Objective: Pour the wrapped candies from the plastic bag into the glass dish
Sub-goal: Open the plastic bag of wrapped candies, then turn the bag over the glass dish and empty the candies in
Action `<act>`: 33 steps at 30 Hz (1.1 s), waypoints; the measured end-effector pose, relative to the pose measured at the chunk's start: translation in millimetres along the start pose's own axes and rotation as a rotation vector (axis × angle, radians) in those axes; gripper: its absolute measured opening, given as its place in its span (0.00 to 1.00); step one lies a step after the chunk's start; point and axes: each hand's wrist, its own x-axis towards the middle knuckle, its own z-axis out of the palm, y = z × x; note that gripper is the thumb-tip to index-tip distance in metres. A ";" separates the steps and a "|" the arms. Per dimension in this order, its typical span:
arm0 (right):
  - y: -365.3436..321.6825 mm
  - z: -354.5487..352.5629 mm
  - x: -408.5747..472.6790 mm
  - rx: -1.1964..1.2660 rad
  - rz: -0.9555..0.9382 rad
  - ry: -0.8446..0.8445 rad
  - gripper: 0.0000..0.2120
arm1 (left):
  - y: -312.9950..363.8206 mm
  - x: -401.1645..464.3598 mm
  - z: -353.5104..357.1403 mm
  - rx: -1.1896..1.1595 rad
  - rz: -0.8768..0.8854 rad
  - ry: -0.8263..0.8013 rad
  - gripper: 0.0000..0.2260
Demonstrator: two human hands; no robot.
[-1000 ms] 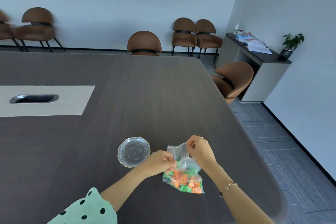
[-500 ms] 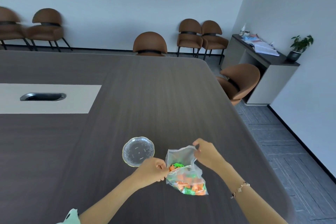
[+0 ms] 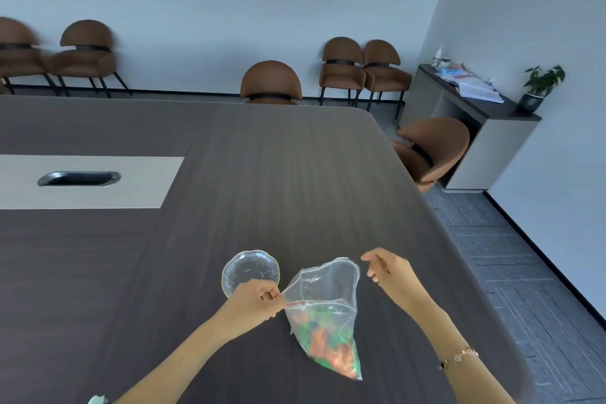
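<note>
A clear plastic bag lies on the dark table, its mouth gaping wide toward the far side, with orange and green wrapped candies bunched in its near end. My left hand pinches the bag's left rim at the red zip strip. My right hand hovers just right of the bag's mouth, fingers apart, touching nothing. The small scalloped glass dish stands empty just left of the bag, partly behind my left hand.
The dark wooden table has a light inset panel with a cable slot at the left. Its right edge runs close to my right arm. Brown chairs stand around it, and a side cabinet stands far right.
The bag's mouth has been pulled wide open. My right hand has let go of the rim and moved off to the right. My left hand keeps its pinch.
</note>
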 end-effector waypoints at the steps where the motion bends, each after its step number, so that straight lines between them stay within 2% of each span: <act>1: 11.1 0.8 -4.6 0.009 0.040 -0.017 0.15 | -1.7 0.2 -0.4 -0.005 -0.005 -0.001 0.12; 3: 34.4 8.6 -14.6 -0.109 0.113 -0.192 0.22 | -4.8 0.4 -0.9 -0.035 -0.016 0.006 0.12; 5: 52.0 26.9 -25.8 -0.197 0.180 -0.457 0.37 | -7.0 0.6 -1.4 -0.069 -0.023 0.011 0.12; 7: 58.5 52.8 -32.0 -0.185 0.201 -0.548 0.50 | -8.6 1.5 -1.1 -0.094 -0.023 0.001 0.13; 8: 58.4 66.4 -32.1 -0.153 0.194 -0.541 0.52 | -8.9 1.7 -1.0 -0.106 -0.024 -0.003 0.13; 11: 62.0 106.7 -20.1 -0.046 0.183 -0.432 0.42 | -9.9 3.2 -2.8 -0.136 -0.027 0.008 0.12; 13: 62.4 124.9 -12.5 0.008 0.164 -0.356 0.39 | -11.0 3.7 -5.0 -0.141 -0.031 0.014 0.11; 16: 45.8 129.7 -9.9 0.065 0.137 -0.310 0.16 | -15.4 5.3 -7.0 -0.100 -0.033 0.015 0.10; 17: 46.8 131.1 -7.9 0.033 0.152 -0.300 0.12 | -17.3 5.6 -7.3 -0.101 -0.038 0.016 0.11; 20: 40.5 129.4 -7.9 -0.060 0.194 -0.346 0.16 | -22.9 7.2 -7.4 -0.167 -0.071 0.019 0.12; 25: 22.2 122.9 -0.1 0.041 0.202 -0.352 0.20 | -29.7 9.6 -16.4 -0.360 -0.124 0.001 0.15; 28: -0.7 124.4 7.5 0.073 0.186 -0.380 0.22 | -42.2 9.8 -22.6 -0.226 -0.086 -0.025 0.08; 29: -10.9 126.0 8.4 0.074 0.180 -0.409 0.22 | -47.8 9.0 -23.2 -0.171 -0.081 -0.040 0.09; 33: -39.3 149.1 14.5 0.069 0.274 -0.573 0.24 | -70.8 1.3 -18.6 -0.110 -0.137 -0.182 0.32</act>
